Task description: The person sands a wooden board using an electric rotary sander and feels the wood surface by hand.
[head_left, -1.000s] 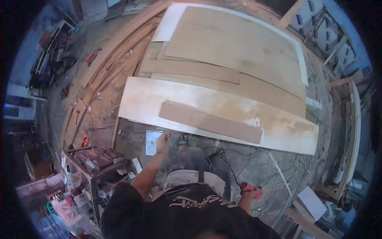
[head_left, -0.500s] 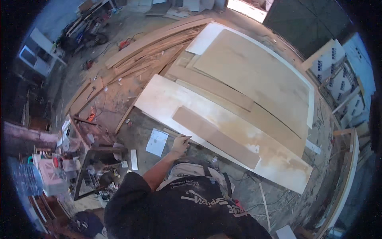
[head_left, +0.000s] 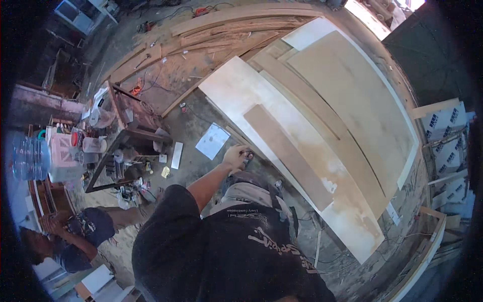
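My left hand (head_left: pixel 235 157) is held low in front of me, beside the near edge of a long white-faced panel (head_left: pixel 224 83). Its fingers are curled. Something small and dark shows at the fingertips, too unclear to name. On top of the white panel lies a narrow brown board (head_left: pixel 282 153). Beyond it are stacked larger tan sheets (head_left: pixel 347 85). A white paper sheet (head_left: pixel 213 141) lies on the floor just left of my hand. My right hand does not show; my dark shirt fills the lower middle.
Long timber planks (head_left: pixel 246 15) lie at the far side. A dark-framed table (head_left: pixel 128 133) stands left, near a large clear water bottle (head_left: pixel 31 157) and a pink-white crate (head_left: pixel 64 151). Another person (head_left: pixel 80 231) is at lower left. Printed panels (head_left: pixel 445 123) lean at the right.
The view has swung left, bringing another person into sight at lower left. My left hand has drawn slightly back from the panel's edge, and its outstretched finger has curled in.
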{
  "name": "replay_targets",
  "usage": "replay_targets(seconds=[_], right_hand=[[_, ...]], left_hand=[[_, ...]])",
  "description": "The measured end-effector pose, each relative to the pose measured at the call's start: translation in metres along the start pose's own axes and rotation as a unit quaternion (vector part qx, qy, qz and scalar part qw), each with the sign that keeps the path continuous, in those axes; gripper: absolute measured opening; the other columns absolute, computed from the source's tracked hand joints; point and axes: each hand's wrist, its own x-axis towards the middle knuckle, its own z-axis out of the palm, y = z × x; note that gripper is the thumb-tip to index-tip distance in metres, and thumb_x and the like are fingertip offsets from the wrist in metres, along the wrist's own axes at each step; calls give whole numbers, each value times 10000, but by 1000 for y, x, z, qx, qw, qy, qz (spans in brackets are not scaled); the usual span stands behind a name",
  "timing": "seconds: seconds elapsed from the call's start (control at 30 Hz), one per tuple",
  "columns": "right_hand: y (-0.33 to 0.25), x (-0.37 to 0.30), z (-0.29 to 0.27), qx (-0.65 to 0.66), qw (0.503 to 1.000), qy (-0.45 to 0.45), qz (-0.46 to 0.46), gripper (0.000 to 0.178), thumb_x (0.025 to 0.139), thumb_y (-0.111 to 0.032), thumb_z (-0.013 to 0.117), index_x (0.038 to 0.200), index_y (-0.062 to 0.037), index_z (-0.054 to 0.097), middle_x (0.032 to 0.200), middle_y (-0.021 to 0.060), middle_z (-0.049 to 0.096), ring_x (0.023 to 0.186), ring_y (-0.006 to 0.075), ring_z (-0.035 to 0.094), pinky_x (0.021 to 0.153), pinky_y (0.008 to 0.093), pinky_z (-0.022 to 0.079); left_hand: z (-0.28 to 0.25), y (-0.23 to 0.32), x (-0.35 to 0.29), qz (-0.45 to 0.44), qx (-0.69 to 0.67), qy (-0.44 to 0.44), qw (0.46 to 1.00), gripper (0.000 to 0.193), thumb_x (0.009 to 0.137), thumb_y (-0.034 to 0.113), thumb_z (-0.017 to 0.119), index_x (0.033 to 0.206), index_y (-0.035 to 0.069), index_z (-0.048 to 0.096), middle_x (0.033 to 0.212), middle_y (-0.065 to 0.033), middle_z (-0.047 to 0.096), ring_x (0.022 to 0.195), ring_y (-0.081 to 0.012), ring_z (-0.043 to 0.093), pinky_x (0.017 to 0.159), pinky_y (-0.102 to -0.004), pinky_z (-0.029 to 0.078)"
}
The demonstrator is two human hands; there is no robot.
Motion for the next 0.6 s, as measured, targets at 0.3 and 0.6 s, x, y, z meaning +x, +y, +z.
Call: replay_targets(seconds=[0.3, 0.6], right_hand=[[-23, -7, -25, -33, 999, 1, -1, 247, 945, -318, 587, 1056, -98, 613, 986, 63, 637, 917, 256, 615, 887, 400, 504], [-19, -37, -100, 15, 998, 50, -19, 274, 964, -305, 588, 1116, -81, 634, 1037, 72, 652, 963, 264, 625, 923, 402, 505]], left_hand=[[8, -18, -23, -119, -103, -32, 987, 389, 915, 79, 607, 1294, 91, 694, 1074, -166, 738, 985, -366, 717, 880, -430, 564], [26, -86, -7, -131, 94, -22, 987, 381, 934, 147, 569, 1294, 164, 692, 1093, -152, 745, 1030, -356, 709, 916, -437, 555]])
